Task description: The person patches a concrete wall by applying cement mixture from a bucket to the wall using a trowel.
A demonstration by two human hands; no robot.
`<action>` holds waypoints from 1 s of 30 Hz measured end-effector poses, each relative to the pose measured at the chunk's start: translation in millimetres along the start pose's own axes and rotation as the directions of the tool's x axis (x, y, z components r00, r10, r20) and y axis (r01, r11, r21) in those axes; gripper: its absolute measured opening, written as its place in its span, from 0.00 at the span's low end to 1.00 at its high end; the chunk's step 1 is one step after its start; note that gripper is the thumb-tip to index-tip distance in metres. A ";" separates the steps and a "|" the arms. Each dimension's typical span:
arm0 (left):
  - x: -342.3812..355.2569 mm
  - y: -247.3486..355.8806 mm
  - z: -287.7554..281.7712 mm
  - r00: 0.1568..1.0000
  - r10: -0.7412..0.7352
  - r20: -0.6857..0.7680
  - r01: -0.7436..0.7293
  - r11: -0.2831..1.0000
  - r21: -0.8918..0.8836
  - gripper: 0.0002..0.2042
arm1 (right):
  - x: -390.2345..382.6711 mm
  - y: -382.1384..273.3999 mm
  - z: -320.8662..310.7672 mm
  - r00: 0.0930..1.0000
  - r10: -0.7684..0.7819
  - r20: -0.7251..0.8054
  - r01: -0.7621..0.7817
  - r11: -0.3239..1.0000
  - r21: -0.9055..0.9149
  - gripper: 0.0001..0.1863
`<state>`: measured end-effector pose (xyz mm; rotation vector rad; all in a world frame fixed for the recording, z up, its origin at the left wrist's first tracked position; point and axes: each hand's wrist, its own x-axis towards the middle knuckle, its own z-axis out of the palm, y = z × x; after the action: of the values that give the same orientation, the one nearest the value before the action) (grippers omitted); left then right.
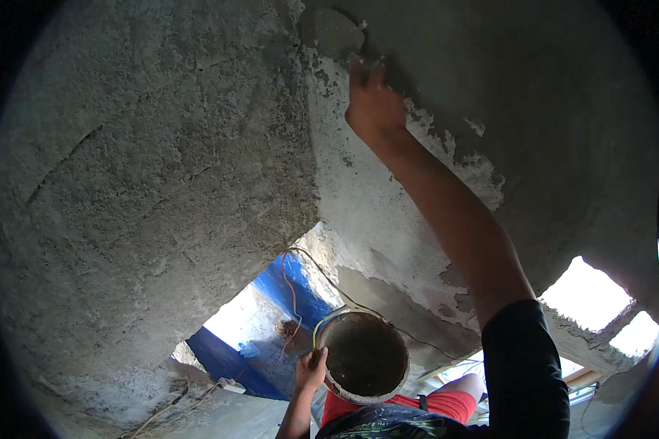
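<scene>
My right hand (pixel 375 102) reaches up to the plastered surface (pixel 505 88), just below a rounded grey patch (pixel 337 33); its fingertips are blurred, so I cannot tell what, if anything, they hold. Around it, pale, flaking areas border darker grey plaster. At the bottom centre, my left hand (pixel 311 369) grips a round bucket (pixel 366 358) at its left side, by the rim and yellowish handle. The bucket's inside is dark and grey-stained.
A rough concrete surface (pixel 146 146) fills the left. Below it is an opening with blue sheeting (pixel 285 278) and hanging wires (pixel 329 278). Bright openings (pixel 582 289) show at the right. My legs in red shorts (pixel 447 410) are at the bottom.
</scene>
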<state>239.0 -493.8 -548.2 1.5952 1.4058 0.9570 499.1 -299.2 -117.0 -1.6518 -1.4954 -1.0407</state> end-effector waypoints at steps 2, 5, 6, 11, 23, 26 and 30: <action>0.3 -3.2 -0.3 1.000 0.005 0.007 -0.005 1.000 0.005 0.23 | 15.8 -0.8 19.8 0.994 -0.079 -0.076 0.057 0.963 -0.264 0.39; 2.8 -4.8 3.8 1.000 0.022 0.019 -0.022 1.000 -0.002 0.23 | 22.0 5.6 31.3 0.988 -0.138 -0.062 0.101 0.905 -0.413 0.37; 4.3 -4.8 6.7 0.999 0.034 0.025 -0.034 0.999 -0.010 0.23 | 16.1 9.8 34.2 0.988 -0.139 -0.060 0.101 0.901 -0.421 0.37; 1.5 -11.7 -4.3 0.999 0.027 0.031 -0.024 0.997 -0.080 0.22 | -56.8 -3.4 32.1 0.989 -0.068 0.135 0.114 0.924 -0.365 0.36; 0.0 -14.8 -1.8 0.998 0.047 0.033 -0.044 0.996 -0.072 0.24 | 46.8 0.2 -43.2 0.963 -0.086 0.256 0.121 0.985 -0.123 0.24; -0.5 -7.0 0.9 0.998 0.044 0.036 -0.042 0.998 -0.047 0.23 | 40.7 -4.9 -23.8 0.938 -0.153 0.311 0.217 0.959 -0.182 0.17; -1.4 -8.0 -1.8 0.994 0.113 0.012 -0.112 0.992 -0.064 0.23 | -27.6 -14.3 10.1 0.907 -0.182 0.381 0.259 0.952 -0.163 0.19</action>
<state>234.0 -494.5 -554.8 1.6450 1.2737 1.0426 485.4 -301.3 -146.7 -1.9362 -1.9060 -1.0861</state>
